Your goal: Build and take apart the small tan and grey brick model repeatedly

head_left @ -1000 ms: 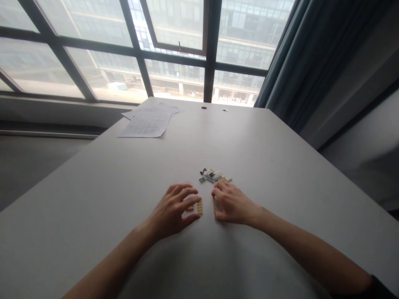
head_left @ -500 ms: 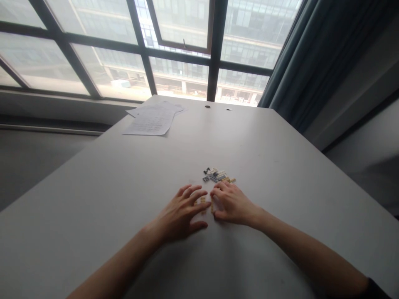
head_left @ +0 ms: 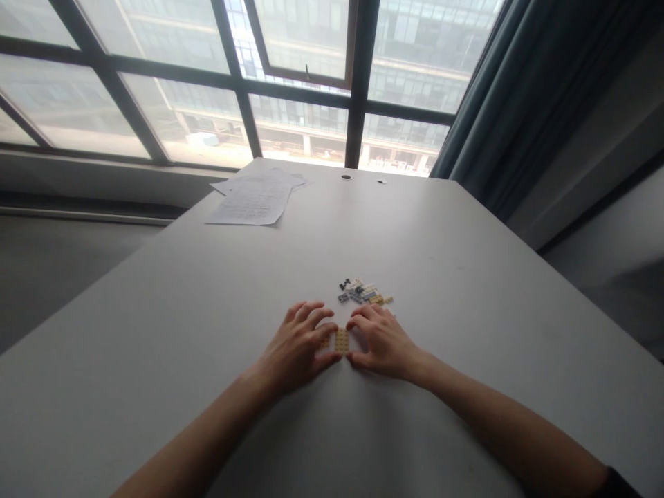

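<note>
Small tan toy building bricks (head_left: 342, 341) with studs lie side by side on the white table between my hands. My left hand (head_left: 293, 344) curls around their left side, index fingertip at the far left corner and thumb at the near one. From the right, my right hand (head_left: 384, 344) pinches the same bricks lengthwise between index finger and thumb. Another tan brick (head_left: 324, 342) shows under the left fingers, partly hidden. Just beyond the fingers is a loose pile of grey, white, black and tan bricks (head_left: 366, 293).
Printed paper sheets (head_left: 252, 200) lie at the far left of the white table (head_left: 171, 325). Two small holes, one a dark cable hole (head_left: 346, 178), sit near its far edge. Behind are a framed window (head_left: 306, 90) and a dark curtain (head_left: 498, 104) on the right.
My right hand has brought its tan brick left, against the other one. The left hand's spread fingers have drawn in, its thumb and index finger now at the bricks.
</note>
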Demonstrator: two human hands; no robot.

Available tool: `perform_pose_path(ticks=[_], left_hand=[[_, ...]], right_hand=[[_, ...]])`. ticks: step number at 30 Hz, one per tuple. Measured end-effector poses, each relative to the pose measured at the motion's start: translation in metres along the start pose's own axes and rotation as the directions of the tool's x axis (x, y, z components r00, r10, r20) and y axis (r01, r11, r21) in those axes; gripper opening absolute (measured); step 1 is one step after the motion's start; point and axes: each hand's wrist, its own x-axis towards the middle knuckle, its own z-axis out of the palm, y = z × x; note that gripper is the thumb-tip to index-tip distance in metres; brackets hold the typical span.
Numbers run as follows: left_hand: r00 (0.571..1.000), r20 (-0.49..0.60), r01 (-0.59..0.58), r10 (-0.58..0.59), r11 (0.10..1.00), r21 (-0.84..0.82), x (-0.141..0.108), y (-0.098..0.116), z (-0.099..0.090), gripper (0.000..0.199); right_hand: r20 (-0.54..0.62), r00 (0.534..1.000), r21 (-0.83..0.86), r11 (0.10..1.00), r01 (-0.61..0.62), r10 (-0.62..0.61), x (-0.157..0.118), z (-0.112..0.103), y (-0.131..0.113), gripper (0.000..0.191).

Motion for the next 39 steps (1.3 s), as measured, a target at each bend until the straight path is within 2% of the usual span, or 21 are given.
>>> perform_pose_path(ticks=[13, 19, 25, 33, 39], left_hand=[[1.0, 0.021, -0.001, 0.0, 1.0, 0.021, 0.0, -0.001, 0.002, 0.035], [1.0, -0.027, -0.014, 0.014, 1.0, 0.012, -0.003, -0.011, -0.004, 0.044], [1.0, 0.01, 0.023, -0.023, 0.999, -0.037, -0.011, -0.022, -0.01, 0.032], [0.999, 0.013, 0.034, -0.034, 0.998, -0.056, -0.01, -0.018, -0.011, 0.017], [0.999, 0.023, 0.036, -0.035, 0.998, -0.054, -0.011, -0.017, -0.009, 0.014]], right_hand=[[0.001, 1.0, 0.021, 1.0, 0.014, -0.014, 0.0, 0.0, 0.001, 0.039], [-0.004, 1.0, 0.057, 0.998, 0.003, -0.003, -0.002, -0.001, 0.003, 0.052], [-0.041, 0.999, 0.099, 0.995, -0.012, 0.016, -0.006, 0.003, 0.008, 0.06], [-0.061, 0.998, 0.111, 0.994, -0.021, 0.027, -0.008, 0.006, 0.01, 0.058], [-0.072, 0.997, 0.109, 0.994, -0.007, 0.015, -0.01, 0.007, 0.01, 0.055]])
